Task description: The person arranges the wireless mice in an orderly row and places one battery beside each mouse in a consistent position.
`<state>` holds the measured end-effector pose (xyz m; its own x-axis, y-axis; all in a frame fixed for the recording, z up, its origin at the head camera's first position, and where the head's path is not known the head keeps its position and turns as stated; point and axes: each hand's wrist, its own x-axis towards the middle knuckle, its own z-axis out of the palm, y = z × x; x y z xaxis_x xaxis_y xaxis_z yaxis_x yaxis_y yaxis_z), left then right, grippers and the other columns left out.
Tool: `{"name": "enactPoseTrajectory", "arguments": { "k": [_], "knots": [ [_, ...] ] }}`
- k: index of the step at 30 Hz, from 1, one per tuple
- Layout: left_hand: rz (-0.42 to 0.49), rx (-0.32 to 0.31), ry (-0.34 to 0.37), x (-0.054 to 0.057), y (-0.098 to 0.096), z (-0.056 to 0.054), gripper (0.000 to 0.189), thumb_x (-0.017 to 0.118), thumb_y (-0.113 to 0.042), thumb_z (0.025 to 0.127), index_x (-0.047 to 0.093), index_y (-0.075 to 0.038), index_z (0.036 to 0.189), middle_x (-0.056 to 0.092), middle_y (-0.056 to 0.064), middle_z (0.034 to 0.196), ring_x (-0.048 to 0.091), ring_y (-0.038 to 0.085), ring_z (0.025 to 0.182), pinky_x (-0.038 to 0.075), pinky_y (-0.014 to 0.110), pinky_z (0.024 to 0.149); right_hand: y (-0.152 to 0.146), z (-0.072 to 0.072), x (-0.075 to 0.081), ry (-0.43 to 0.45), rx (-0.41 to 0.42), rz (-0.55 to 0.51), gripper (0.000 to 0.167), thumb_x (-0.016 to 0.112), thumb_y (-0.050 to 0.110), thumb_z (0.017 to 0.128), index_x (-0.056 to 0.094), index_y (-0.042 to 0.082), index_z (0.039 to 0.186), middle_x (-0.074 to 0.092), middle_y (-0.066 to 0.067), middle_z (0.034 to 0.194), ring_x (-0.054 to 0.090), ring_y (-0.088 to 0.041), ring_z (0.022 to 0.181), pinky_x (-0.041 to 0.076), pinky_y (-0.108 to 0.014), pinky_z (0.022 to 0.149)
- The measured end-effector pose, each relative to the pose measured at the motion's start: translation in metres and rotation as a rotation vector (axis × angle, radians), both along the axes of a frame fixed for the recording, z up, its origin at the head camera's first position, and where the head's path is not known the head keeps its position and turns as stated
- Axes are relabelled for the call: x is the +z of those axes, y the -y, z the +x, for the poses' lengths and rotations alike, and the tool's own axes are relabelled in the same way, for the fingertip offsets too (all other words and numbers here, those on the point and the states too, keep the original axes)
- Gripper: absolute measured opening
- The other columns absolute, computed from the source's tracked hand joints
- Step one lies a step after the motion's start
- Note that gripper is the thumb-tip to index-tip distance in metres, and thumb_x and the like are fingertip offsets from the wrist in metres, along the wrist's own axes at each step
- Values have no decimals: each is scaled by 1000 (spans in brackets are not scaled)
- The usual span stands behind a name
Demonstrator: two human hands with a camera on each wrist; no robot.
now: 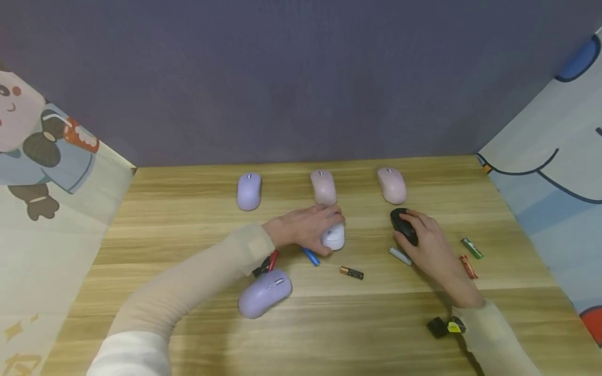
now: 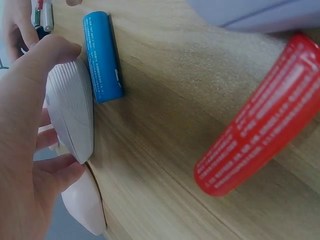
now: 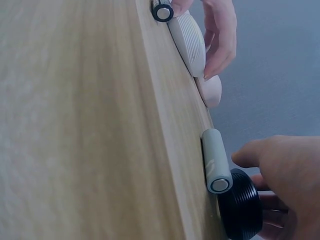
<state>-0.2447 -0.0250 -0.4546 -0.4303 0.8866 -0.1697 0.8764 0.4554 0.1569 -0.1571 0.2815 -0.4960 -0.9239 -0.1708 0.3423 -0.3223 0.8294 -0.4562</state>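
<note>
In the head view my left hand (image 1: 310, 225) grips a white computer mouse (image 1: 334, 238), with the thumb on one side and fingertips on the other. The left wrist view shows the ribbed side of this white mouse (image 2: 72, 110) against the tabletop. Close to it lies a blue battery (image 1: 311, 256). Farther right, my right hand (image 1: 431, 249) holds a black mouse (image 1: 403, 225), fingers bent over its far side. A grey battery (image 1: 400, 256) lies beside that hand's thumb. The right wrist view has the black mouse (image 3: 241, 205) at the bottom, partly hidden behind the grey battery.
Two pink mice (image 1: 323, 187) (image 1: 392, 185) and a purple mouse (image 1: 249, 191) line the table's back. Another purple mouse (image 1: 265, 294) lies nearer, by a red battery (image 1: 274, 260). A black-and-copper battery (image 1: 351, 272) lies mid-table; green (image 1: 472, 248) and red-orange (image 1: 468, 267) batteries lie right.
</note>
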Motion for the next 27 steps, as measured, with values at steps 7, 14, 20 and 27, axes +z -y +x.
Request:
{"name": "enactPoseTrajectory", "arguments": {
  "k": [7,14,20,27],
  "knots": [
    [-11,6,1,3,-1,1,73,77,-48,85,52,-10,142,49,10,145,53,24,126,47,32,111,0,0,0,10,-4,0,48,78,13,91,61,-8,130,56,-32,137,53,-52,123,48,-69,97],
    [-20,7,5,5,-1,1,74,78,-49,86,51,-11,143,50,10,144,54,23,125,49,33,109,0,1,1,18,-7,2,47,78,13,92,61,-8,130,56,-32,138,52,-51,124,48,-69,96],
    [-33,2,-18,4,-1,1,74,77,-50,86,51,-11,143,50,9,143,55,22,124,49,32,110,0,1,2,12,-2,1,47,78,12,91,61,-9,130,56,-32,138,52,-52,124,48,-69,96],
    [-45,5,-25,4,-4,2,76,76,-49,85,50,-9,144,51,10,143,54,23,125,48,33,111,-1,1,1,3,7,0,48,78,11,90,61,-8,130,56,-32,137,52,-52,123,47,-69,95]
  ]
}}
